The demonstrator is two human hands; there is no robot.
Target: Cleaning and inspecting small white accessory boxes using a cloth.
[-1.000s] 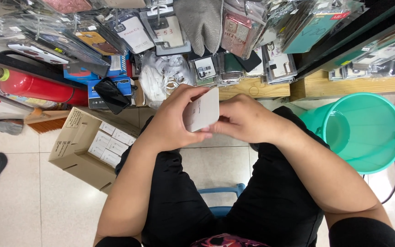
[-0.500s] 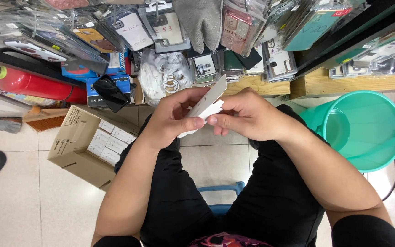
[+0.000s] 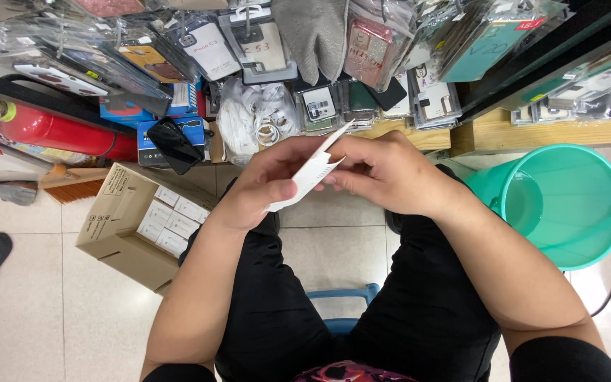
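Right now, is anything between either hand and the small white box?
Nothing visible. The left hand and right hand both have the small white box directly in their grip above the lap, its flap open, well apart from the cardboard carton and teal bucket.

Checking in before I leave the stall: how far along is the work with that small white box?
Already done: the small white box is out and open, its flap raised. In hand: left hand and right hand both grip it above the lap. Left: the cardboard carton on the floor holds more white boxes, all closed and untouched.
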